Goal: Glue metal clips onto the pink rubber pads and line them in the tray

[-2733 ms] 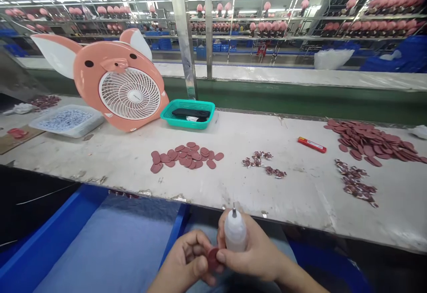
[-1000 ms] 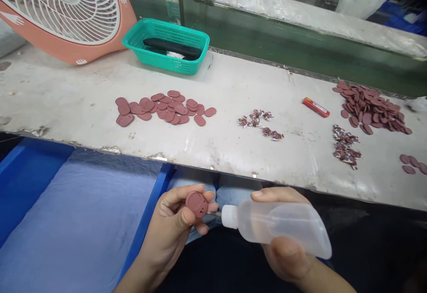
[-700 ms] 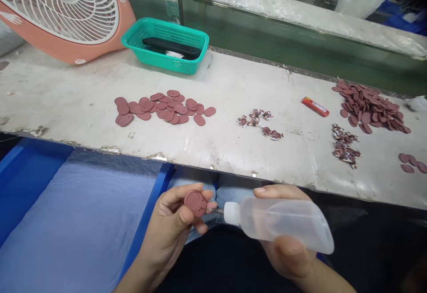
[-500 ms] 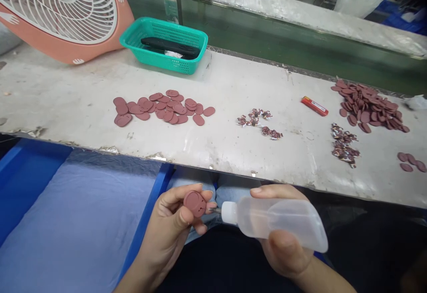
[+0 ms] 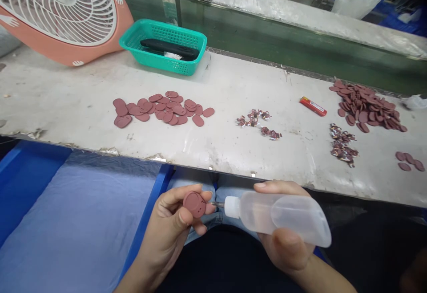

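Between the thumb and fingers of my left hand (image 5: 176,221) is a reddish-brown oval disc (image 5: 194,204), with a raised rim and small holes at its right side. My right hand (image 5: 290,239) is wrapped round a translucent white squeeze bottle (image 5: 287,217), which lies nearly level. Its thin metal nozzle (image 5: 218,204) points left, a short way from the disc and close to my left fingertips. Both hands are over my lap, in front of the table edge. What the bottle contains cannot be made out.
On the white table (image 5: 220,150) lie scattered brown discs (image 5: 170,108), a larger disc pile (image 5: 370,106), small brown-and-white pieces (image 5: 256,119), more such pieces (image 5: 343,146) and a red packet (image 5: 312,106). A green basket (image 5: 163,63) and a pink fan (image 5: 76,12) stand behind. A blue-lined bin (image 5: 76,221) is at left.
My right hand has drawn the bottle slightly to the right, so its nozzle is a bit farther from the disc. The left hand still holds the disc in nearly the same place.
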Action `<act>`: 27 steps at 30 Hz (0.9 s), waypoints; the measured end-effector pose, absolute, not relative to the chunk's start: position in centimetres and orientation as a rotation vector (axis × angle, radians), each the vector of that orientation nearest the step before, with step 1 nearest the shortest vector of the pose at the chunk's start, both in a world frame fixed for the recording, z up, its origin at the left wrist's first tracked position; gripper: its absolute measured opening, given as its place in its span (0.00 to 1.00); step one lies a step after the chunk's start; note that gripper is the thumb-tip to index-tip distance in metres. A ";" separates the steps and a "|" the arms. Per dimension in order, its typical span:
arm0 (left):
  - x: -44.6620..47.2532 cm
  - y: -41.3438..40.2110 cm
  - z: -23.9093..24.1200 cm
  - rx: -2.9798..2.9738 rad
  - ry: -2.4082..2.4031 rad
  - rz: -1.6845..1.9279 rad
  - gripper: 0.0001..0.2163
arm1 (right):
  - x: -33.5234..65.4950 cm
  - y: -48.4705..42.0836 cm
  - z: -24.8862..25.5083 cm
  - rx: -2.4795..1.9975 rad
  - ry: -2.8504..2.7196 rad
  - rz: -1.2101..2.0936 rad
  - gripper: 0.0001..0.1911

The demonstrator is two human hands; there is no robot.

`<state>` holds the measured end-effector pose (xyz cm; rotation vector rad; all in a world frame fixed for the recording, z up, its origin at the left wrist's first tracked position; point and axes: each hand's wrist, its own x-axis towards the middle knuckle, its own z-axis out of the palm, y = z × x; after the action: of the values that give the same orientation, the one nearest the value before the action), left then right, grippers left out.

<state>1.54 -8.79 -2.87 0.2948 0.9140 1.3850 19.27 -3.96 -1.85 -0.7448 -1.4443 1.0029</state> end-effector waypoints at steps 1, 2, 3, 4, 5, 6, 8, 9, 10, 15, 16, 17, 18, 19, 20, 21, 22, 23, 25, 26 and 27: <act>1.5 -8.8 -2.8 0.299 0.910 1.387 0.14 | 19.2 -3.9 -1.8 -0.725 -1.448 1.026 0.19; 1.5 -8.8 -2.8 0.302 0.906 1.389 0.14 | 19.1 -3.8 -1.8 -0.713 -1.454 1.048 0.18; 1.5 -8.8 -2.8 0.301 0.908 1.392 0.14 | 19.0 -3.7 -1.8 -0.710 -1.454 1.064 0.18; 1.5 -8.8 -2.8 0.299 0.913 1.395 0.14 | 19.0 -3.7 -1.8 -0.716 -1.452 1.071 0.18; 1.5 -8.8 -2.8 0.296 0.920 1.398 0.14 | 19.0 -3.7 -1.8 -0.726 -1.451 1.066 0.17; 1.5 -8.8 -2.8 0.294 0.928 1.399 0.14 | 19.1 -3.8 -1.8 -0.739 -1.452 1.053 0.16; 1.5 -8.8 -2.8 0.287 0.952 1.399 0.14 | 19.1 -3.9 -1.9 -0.763 -1.452 1.035 0.16; 1.5 -8.8 -2.8 0.285 0.966 1.396 0.15 | 19.1 -3.9 -1.9 -0.773 -1.453 1.037 0.16; 1.6 -8.7 -2.6 0.277 0.987 1.396 0.15 | 19.1 -3.9 -1.9 -0.786 -1.447 1.048 0.16; 2.4 -8.6 -1.4 0.122 1.188 1.485 0.20 | 18.8 -3.0 -1.5 -0.821 -1.165 1.434 0.26; 2.4 -8.6 -1.3 0.092 1.230 1.506 0.21 | 18.7 -2.5 -1.4 -0.787 -1.055 1.584 0.29; 2.4 -8.6 -1.3 0.073 1.267 1.520 0.22 | 18.6 -2.0 -1.2 -0.744 -0.942 1.727 0.31; 2.2 -8.6 -1.4 0.061 1.296 1.533 0.22 | 18.4 -1.4 -1.1 -0.704 -0.848 1.853 0.31; 2.0 -8.6 -1.7 0.057 1.315 1.545 0.23 | 18.3 -0.7 -1.1 -0.680 -0.790 1.947 0.27; 1.7 -8.7 -2.0 0.062 1.323 1.556 0.23 | 18.0 0.0 -1.2 -0.673 -0.783 2.001 0.24; 1.4 -8.7 -2.3 0.073 1.320 1.567 0.24 | 17.8 0.7 -1.3 -0.688 -0.834 2.007 0.24; 1.1 -8.7 -2.6 0.085 1.311 1.576 0.23 | 17.5 1.4 -1.5 -0.740 -0.959 1.954 0.26; 0.8 -8.7 -2.9 0.097 1.300 1.582 0.23 | 17.1 2.1 -1.8 -0.817 -1.129 1.855 0.27; 0.4 -8.7 -3.4 0.110 1.283 1.582 0.22 | 16.3 3.3 -2.4 -0.995 -1.453 1.579 0.25; 0.2 -8.8 -3.5 0.112 1.280 1.578 0.22 | 15.9 3.9 -2.6 -1.074 -1.569 1.451 0.22; 0.0 -8.8 -3.6 0.110 1.280 1.571 0.22 | 15.6 4.3 -2.8 -1.140 -1.645 1.351 0.21</act>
<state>-0.02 -8.80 -3.59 0.1097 1.2804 1.5709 15.59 4.29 -2.75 -1.1401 -1.6452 1.3515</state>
